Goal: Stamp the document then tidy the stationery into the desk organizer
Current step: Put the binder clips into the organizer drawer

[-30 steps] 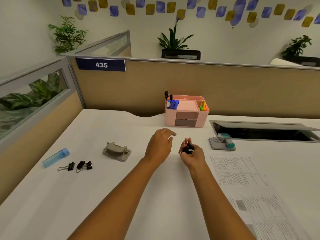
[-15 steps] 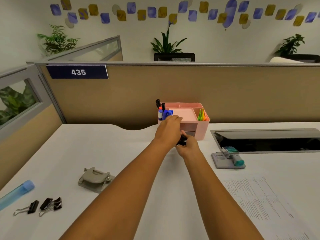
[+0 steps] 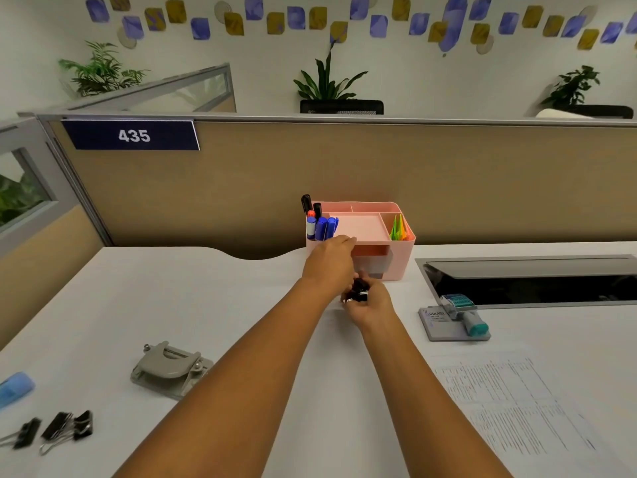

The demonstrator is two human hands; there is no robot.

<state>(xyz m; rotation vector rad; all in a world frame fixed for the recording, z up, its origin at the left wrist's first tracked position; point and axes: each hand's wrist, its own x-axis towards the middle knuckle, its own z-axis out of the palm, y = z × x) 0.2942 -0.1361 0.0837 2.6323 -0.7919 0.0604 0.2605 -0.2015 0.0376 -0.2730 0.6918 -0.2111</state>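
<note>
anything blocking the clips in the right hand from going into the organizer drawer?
Nothing visible. The right hand holds the clips just in front of the organizer; the left hand is at the drawer, which looks pulled open.

Bright, even indoor light fills the scene, with no single source in view. The white table (image 3: 206,305) reads pale and almost shadowless; only soft, faint shade sits under the hole punch (image 3: 170,370) and the binder clips (image 3: 65,427). The wide lens bows the partition rail (image 3: 344,118) and stretches the forearms toward the bottom edge. The document (image 3: 510,405) print is smeared and unreadable, and the drawer front of the pink organizer (image 3: 401,257) is blurred.
</note>
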